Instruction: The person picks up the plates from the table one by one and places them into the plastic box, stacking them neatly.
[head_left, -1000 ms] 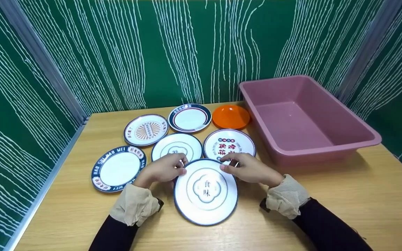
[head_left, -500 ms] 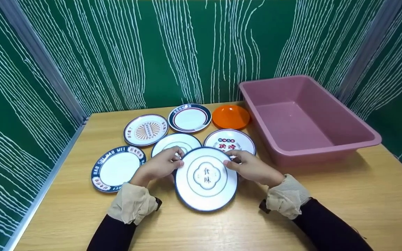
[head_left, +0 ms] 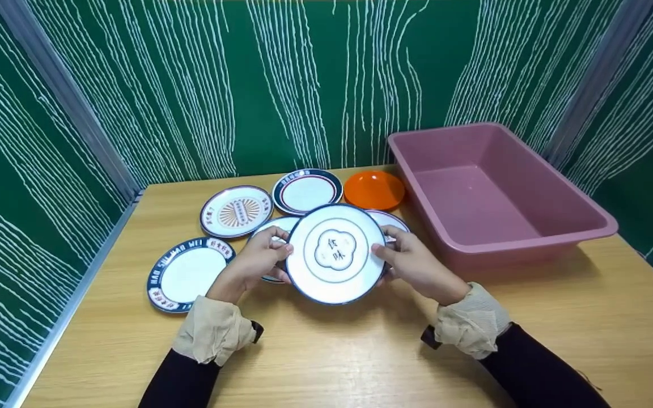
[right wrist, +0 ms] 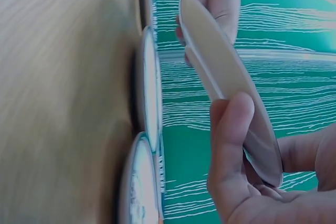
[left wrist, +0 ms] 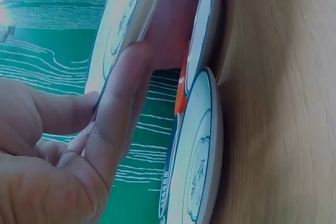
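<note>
Both hands hold a white plate [head_left: 335, 286] with a blue rim and a lobed emblem around two dark characters. My left hand [head_left: 258, 255] pinches its left edge, thumb on the face and fingers beneath. On the opposite edge my right hand [head_left: 420, 263] grips the same way. The right wrist view shows the plate's pale underside [right wrist: 226, 72], raised off the table and tilted. Behind it, the held plate partly covers a similar blue-rimmed plate [head_left: 275, 224] and hides most of a plate with a dark rim line [head_left: 391, 219].
A large pink tub [head_left: 474, 198] stands at the back right of the wooden table [head_left: 326, 362]. Along the back lie an orange plate [head_left: 374, 190], a navy-rimmed plate [head_left: 308, 194] and a sunburst plate [head_left: 219, 209]. A lettered blue-rimmed plate [head_left: 190, 277] lies at left, near the left forearm.
The held plate has moved up and away from me, now covering more of the two plates behind it. Both hands have moved with it, keeping their hold; the other plates and the tub stay put.
</note>
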`<action>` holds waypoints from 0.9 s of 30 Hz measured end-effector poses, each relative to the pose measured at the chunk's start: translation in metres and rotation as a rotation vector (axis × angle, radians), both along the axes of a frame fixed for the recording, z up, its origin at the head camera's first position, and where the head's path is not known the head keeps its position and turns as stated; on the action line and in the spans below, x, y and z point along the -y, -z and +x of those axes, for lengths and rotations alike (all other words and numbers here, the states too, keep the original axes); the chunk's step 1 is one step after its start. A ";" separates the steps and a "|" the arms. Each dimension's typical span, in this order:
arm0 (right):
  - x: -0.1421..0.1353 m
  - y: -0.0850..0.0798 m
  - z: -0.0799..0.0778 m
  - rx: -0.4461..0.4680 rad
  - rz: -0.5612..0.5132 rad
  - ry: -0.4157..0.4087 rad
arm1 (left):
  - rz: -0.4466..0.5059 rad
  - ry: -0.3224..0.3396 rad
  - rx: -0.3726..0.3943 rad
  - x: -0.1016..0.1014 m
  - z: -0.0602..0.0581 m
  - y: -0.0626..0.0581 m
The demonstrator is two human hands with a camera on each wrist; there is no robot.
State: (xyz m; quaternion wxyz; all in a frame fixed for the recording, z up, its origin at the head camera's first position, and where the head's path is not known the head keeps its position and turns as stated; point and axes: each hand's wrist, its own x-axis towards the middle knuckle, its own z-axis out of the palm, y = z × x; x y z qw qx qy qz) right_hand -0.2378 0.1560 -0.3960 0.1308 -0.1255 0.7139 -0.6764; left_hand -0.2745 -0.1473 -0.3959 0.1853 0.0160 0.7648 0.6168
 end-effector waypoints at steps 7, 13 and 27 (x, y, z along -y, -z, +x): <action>-0.002 -0.015 0.006 -0.021 -0.025 0.025 | 0.029 -0.048 -0.037 -0.003 0.007 -0.010; -0.007 -0.027 0.010 -0.034 -0.066 0.013 | 0.059 -0.044 -0.076 -0.002 0.011 -0.018; -0.030 -0.054 0.013 -0.060 -0.066 0.148 | 0.071 -0.044 -0.143 0.011 0.012 -0.026</action>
